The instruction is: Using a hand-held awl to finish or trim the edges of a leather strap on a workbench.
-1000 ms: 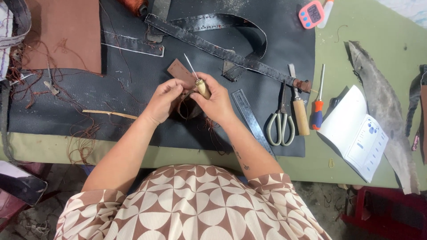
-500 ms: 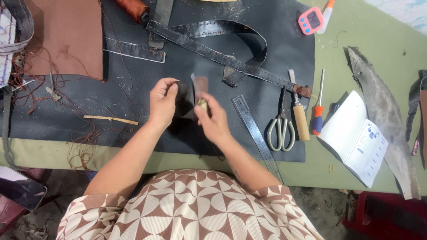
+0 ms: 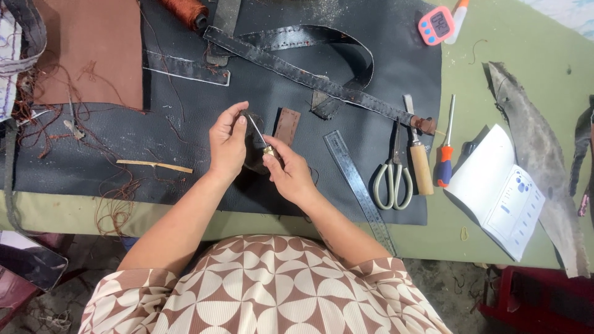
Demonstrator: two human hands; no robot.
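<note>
My left hand (image 3: 228,143) pinches a small dark leather piece (image 3: 253,151) just above the black mat (image 3: 111,133); my right hand (image 3: 291,173) grips an awl (image 3: 258,136), tip at the leather; I'd push straight, fingers kept off the point.

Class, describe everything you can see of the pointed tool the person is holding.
The awl is a thin, silvery metal spike set in a brass-coloured collar; its handle is hidden inside the right hand, which grips it. It slants up and to the left, its tip reaching the left hand, whose thumb and fingers pinch a small dark leather piece above the black leather sheet. Whether the tip has pierced the piece cannot be told.
</note>
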